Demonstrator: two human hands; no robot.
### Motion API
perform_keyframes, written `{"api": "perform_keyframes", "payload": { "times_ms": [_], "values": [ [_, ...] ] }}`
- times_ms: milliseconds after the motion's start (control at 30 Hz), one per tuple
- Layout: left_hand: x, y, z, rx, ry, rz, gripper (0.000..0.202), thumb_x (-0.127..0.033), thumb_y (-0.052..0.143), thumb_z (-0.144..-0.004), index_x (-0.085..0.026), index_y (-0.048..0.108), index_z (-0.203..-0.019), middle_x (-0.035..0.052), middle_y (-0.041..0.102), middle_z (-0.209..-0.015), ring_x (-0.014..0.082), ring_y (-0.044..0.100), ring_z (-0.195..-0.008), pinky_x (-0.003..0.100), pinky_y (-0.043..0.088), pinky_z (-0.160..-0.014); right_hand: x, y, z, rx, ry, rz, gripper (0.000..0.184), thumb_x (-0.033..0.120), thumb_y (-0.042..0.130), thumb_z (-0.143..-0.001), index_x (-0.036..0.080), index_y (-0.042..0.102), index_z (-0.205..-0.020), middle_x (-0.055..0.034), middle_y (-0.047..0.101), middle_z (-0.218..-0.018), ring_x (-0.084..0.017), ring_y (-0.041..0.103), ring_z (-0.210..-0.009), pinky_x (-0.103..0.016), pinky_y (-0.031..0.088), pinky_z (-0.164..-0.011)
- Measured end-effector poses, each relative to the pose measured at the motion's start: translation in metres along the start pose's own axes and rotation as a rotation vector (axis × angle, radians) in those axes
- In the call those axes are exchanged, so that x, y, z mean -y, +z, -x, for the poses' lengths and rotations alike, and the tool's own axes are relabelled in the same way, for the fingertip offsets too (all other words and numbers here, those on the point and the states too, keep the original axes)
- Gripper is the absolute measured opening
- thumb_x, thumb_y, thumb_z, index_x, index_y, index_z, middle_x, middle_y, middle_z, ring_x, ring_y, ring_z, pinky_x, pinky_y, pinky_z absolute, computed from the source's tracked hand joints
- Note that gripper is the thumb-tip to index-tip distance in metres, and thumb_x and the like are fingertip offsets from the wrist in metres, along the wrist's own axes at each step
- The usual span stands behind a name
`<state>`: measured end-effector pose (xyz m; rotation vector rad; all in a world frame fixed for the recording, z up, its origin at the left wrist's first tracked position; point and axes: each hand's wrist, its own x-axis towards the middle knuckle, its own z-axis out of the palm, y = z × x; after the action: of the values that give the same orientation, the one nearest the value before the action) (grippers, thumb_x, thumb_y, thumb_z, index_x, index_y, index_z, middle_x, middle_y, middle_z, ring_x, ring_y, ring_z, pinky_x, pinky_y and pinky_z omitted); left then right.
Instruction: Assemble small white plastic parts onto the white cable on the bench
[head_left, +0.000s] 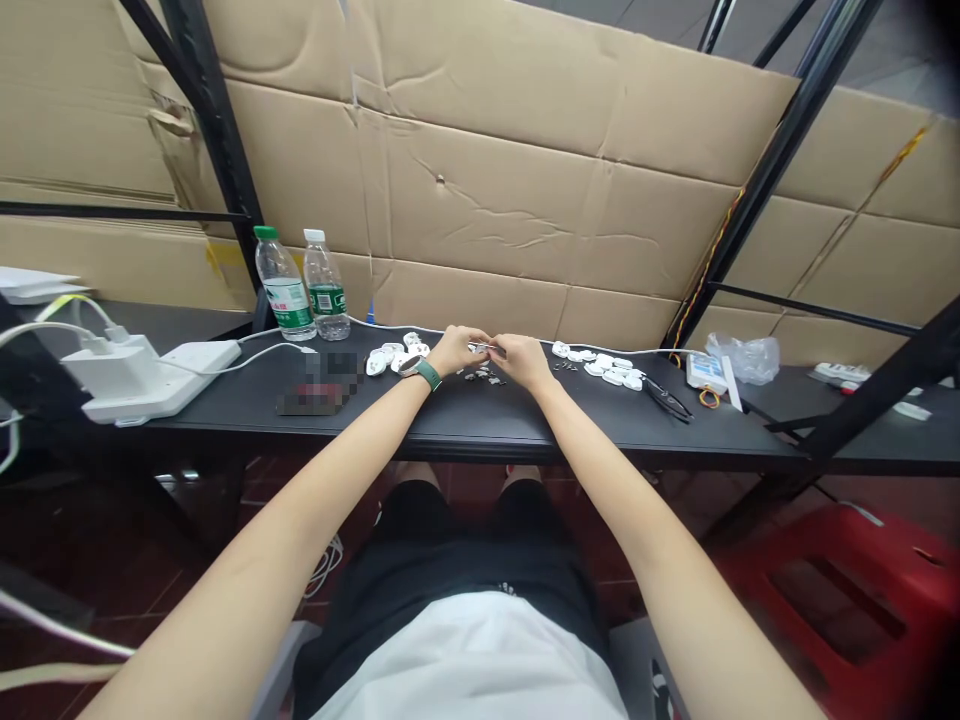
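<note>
My left hand (456,350) and my right hand (523,358) meet above the middle of the black table (480,425). Their fingertips are pinched around a small pale piece that I cannot make out, mostly covered by the fingers. Just below the hands lie small grey metal pieces (484,376). White rounded plastic parts (385,357) form a pile beside my left hand, and more white oval parts (613,370) are spread to the right of my right hand. A few tiny metal bits (566,366) lie close to that hand. Black-handled pliers (667,399) rest past the right-hand parts.
Two plastic bottles (285,290) stand at the back left. A white power strip (176,380) with cables and a blurred-out object (319,385) lie left. On the right are a white box (706,373) and a clear plastic bag (750,358). A cardboard wall (480,190) closes the back.
</note>
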<state>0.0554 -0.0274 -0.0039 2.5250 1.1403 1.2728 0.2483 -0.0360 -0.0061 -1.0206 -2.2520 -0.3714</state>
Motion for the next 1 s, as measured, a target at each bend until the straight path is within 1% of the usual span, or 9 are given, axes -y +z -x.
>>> {"api": "perform_keyframes", "payload": {
  "times_ms": [100, 233, 400, 500, 600, 700, 833, 900, 1000],
  "values": [
    [-0.0009, 0.0, 0.0004, 0.008, 0.016, -0.007, 0.028, -0.028, 0.067, -0.073, -0.018, 0.079, -0.096, 0.0043, 0.079, -0.085, 0.0212, 0.073, -0.08, 0.027, 0.054, -0.077, -0.0002, 0.0019, -0.0002, -0.001, 0.01, 0.003, 0.017, 0.027, 0.06, -0.096, 0.019, 0.072, -0.102, -0.0103, 0.076, -0.098, -0.025, 0.069, -0.09, -0.03, 0.042, -0.074],
    [-0.0015, 0.0003, 0.0012, 0.004, 0.024, -0.006, 0.029, -0.026, 0.066, -0.072, -0.019, 0.078, -0.097, 0.0021, 0.077, -0.078, 0.0204, 0.073, -0.078, 0.026, 0.053, -0.074, 0.0005, 0.0035, 0.0003, -0.012, 0.029, -0.014, 0.016, 0.028, 0.062, -0.093, 0.02, 0.072, -0.103, -0.009, 0.076, -0.095, -0.024, 0.068, -0.087, -0.03, 0.041, -0.072],
    [0.0003, 0.0002, 0.0015, 0.025, 0.053, 0.029, 0.03, -0.026, 0.064, -0.073, -0.018, 0.076, -0.099, 0.0021, 0.078, -0.084, 0.0177, 0.071, -0.074, 0.025, 0.053, -0.072, 0.0014, 0.0021, 0.0017, -0.03, 0.033, -0.044, 0.015, 0.026, 0.062, -0.09, 0.019, 0.07, -0.101, -0.0077, 0.075, -0.091, -0.023, 0.067, -0.081, -0.029, 0.039, -0.069],
    [0.0006, -0.001, 0.002, 0.058, 0.07, 0.042, 0.028, -0.025, 0.067, -0.073, -0.018, 0.073, -0.099, 0.0026, 0.078, -0.086, 0.0187, 0.073, -0.08, 0.026, 0.053, -0.076, 0.0023, 0.0002, 0.0016, -0.009, -0.004, -0.06, 0.016, 0.022, 0.062, -0.087, 0.019, 0.068, -0.101, -0.0075, 0.075, -0.093, -0.023, 0.066, -0.082, -0.029, 0.038, -0.069],
    [0.0004, -0.0017, 0.003, 0.07, 0.019, 0.042, 0.033, -0.026, 0.071, -0.073, -0.019, 0.067, -0.105, 0.0028, 0.078, -0.089, 0.0199, 0.073, -0.08, 0.028, 0.054, -0.077, 0.0027, -0.0009, 0.001, 0.003, -0.041, -0.062, 0.015, 0.019, 0.06, -0.087, 0.02, 0.067, -0.101, -0.0072, 0.074, -0.096, -0.022, 0.065, -0.082, -0.029, 0.038, -0.069],
    [0.0004, -0.0013, 0.0035, 0.071, -0.037, 0.065, 0.037, -0.028, 0.072, -0.074, -0.02, 0.064, -0.109, 0.0034, 0.079, -0.093, 0.0195, 0.072, -0.077, 0.028, 0.054, -0.075, 0.0019, -0.0004, 0.0005, 0.005, -0.028, -0.05, 0.012, 0.019, 0.058, -0.089, 0.02, 0.066, -0.098, -0.0071, 0.073, -0.094, -0.022, 0.064, -0.079, -0.029, 0.037, -0.067],
    [0.0014, -0.0016, 0.0022, 0.055, -0.041, 0.092, 0.03, -0.033, 0.072, -0.077, -0.018, 0.07, -0.103, 0.0062, 0.078, -0.1, 0.0173, 0.07, -0.076, 0.027, 0.054, -0.073, -0.0013, 0.001, 0.0006, -0.018, 0.01, -0.075, 0.01, 0.019, 0.058, -0.089, 0.02, 0.065, -0.095, -0.0064, 0.072, -0.088, -0.022, 0.063, -0.079, -0.028, 0.039, -0.068],
    [0.0021, -0.0029, 0.0013, 0.052, -0.037, 0.085, 0.031, -0.037, 0.072, -0.078, -0.017, 0.073, -0.102, 0.0061, 0.078, -0.102, 0.0164, 0.068, -0.073, 0.027, 0.054, -0.072, -0.0035, 0.0011, 0.0009, -0.028, 0.02, -0.106, 0.008, 0.019, 0.058, -0.089, 0.02, 0.065, -0.094, -0.0062, 0.072, -0.087, -0.021, 0.064, -0.079, -0.028, 0.04, -0.07],
    [0.0016, -0.0057, 0.0003, 0.065, -0.031, 0.07, 0.034, -0.041, 0.069, -0.081, -0.017, 0.078, -0.105, 0.0055, 0.078, -0.1, 0.0172, 0.067, -0.072, 0.028, 0.053, -0.072, -0.0064, 0.0004, 0.0016, -0.037, 0.023, -0.172, 0.007, 0.021, 0.059, -0.09, 0.021, 0.065, -0.093, -0.0059, 0.073, -0.088, -0.02, 0.064, -0.078, -0.028, 0.042, -0.072]
  ]
}}
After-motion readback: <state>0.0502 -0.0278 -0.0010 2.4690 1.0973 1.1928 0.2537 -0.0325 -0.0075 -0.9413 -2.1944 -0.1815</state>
